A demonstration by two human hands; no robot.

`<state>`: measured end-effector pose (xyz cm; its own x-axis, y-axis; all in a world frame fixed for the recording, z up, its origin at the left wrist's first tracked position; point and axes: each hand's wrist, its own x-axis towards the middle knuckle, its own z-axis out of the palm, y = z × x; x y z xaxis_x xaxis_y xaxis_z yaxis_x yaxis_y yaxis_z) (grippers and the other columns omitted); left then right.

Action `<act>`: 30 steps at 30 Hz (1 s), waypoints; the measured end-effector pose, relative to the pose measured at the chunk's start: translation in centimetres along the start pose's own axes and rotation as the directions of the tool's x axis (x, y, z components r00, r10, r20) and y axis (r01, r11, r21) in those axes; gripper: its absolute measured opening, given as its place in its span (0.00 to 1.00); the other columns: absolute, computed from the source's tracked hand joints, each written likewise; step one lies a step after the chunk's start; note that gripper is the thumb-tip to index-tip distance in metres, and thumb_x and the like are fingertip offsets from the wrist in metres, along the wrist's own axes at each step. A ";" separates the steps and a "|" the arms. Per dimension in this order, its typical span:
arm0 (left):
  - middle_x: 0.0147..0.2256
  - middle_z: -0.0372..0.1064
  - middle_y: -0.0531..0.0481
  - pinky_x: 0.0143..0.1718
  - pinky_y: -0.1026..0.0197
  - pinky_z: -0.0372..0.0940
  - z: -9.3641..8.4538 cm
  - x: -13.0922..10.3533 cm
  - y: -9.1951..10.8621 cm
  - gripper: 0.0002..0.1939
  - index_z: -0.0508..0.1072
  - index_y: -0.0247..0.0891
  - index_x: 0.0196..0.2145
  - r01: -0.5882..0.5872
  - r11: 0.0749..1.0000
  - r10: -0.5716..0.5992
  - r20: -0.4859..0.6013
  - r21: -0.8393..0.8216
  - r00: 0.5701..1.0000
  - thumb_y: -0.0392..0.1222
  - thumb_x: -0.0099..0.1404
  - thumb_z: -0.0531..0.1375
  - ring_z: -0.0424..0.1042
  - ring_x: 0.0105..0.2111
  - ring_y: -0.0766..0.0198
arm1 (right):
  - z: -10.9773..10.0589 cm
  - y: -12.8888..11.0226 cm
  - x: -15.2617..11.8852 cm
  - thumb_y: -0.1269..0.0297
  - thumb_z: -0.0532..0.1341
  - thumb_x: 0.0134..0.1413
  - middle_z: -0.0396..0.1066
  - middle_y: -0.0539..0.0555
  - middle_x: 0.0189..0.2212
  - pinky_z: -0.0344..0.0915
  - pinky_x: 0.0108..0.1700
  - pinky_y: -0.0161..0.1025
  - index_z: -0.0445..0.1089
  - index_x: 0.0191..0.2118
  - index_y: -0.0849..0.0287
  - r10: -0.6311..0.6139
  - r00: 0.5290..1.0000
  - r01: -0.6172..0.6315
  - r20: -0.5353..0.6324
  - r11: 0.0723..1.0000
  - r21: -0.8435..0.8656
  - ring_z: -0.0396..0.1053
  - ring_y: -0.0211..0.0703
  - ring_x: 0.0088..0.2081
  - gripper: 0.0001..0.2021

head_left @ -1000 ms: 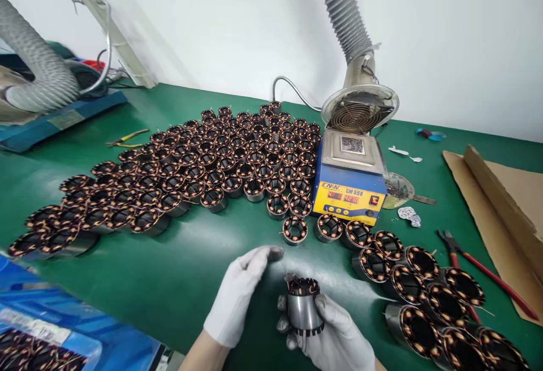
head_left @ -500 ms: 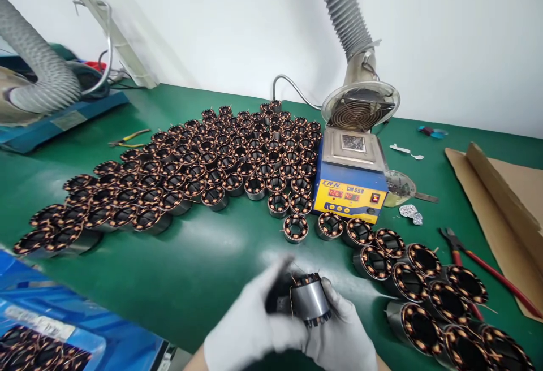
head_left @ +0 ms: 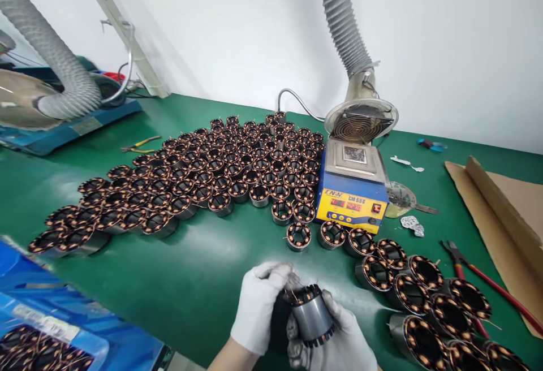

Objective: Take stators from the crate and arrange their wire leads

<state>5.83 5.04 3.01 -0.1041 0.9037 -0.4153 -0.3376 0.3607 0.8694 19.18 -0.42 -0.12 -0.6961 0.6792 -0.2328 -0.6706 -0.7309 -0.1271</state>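
A motor stator [head_left: 313, 317] with a smooth grey steel outside and copper windings is tilted in my white-gloved right hand [head_left: 345, 331], whose fingers wrap round its side and underside. My left hand [head_left: 261, 300], also gloved, is closed at the stator's upper left rim. Its thumb and fingertips pinch thin lead wires [head_left: 297, 283] that stick up from there; the wire ends are partly blurred. Just beyond both hands, a single stator [head_left: 298, 237] stands on the green table [head_left: 203, 269].
Many stators [head_left: 220, 204] crowd the left and middle. Several more [head_left: 409, 293] stand at right. Behind is a blue-and-yellow solder pot [head_left: 354, 207] under an exhaust hood [head_left: 360, 116]. Red-handled cutters [head_left: 487, 275], cardboard [head_left: 487, 212], yellow-handled pliers [head_left: 142, 145] and a blue bin [head_left: 91, 337] lie around.
My left hand has moved off the stator's lower side up to its top rim and now pinches the wires. The stator sits slightly lower and more tilted in my right hand.
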 end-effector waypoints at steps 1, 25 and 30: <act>0.19 0.71 0.53 0.31 0.65 0.66 -0.1 0.1 0.1 0.14 0.75 0.37 0.22 -0.019 0.997 0.016 -0.038 -0.078 0.999 0.51 0.46 0.66 0.70 0.23 0.66 | 0.0 -0.1 -0.1 0.45 0.60 0.47 0.76 0.56 0.33 0.66 0.34 0.35 0.72 0.43 0.61 0.011 1.000 -0.011 -0.001 1.000 0.001 0.74 0.42 0.32 0.25; 0.26 0.75 0.52 0.40 0.63 0.66 -0.4 -0.6 0.3 0.14 0.75 0.39 0.31 0.013 0.950 -0.015 -0.003 -0.311 1.000 0.49 0.49 0.66 0.74 0.32 0.63 | -3.6 2.4 1.7 0.61 0.64 0.41 0.71 0.58 0.42 0.69 0.42 0.48 0.58 0.41 0.53 -0.775 0.495 -0.012 0.393 -0.459 -0.888 0.70 0.55 0.45 0.20; 0.37 0.76 0.44 0.41 0.63 0.65 -1.5 -0.7 2.0 0.18 0.76 0.35 0.36 0.093 0.964 -0.113 0.068 0.247 0.991 0.40 0.45 0.67 0.72 0.39 0.57 | -3.9 2.3 1.5 0.55 0.63 0.44 0.72 0.59 0.41 0.70 0.41 0.51 0.58 0.42 0.53 -0.758 0.483 -0.027 0.438 -0.513 -0.858 0.70 0.56 0.45 0.20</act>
<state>3.87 4.79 4.63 -0.0011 0.8706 -0.4919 -0.1041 0.4891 0.8660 17.58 -1.33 -4.49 0.0601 0.9119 0.4060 0.5829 0.2982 -0.7559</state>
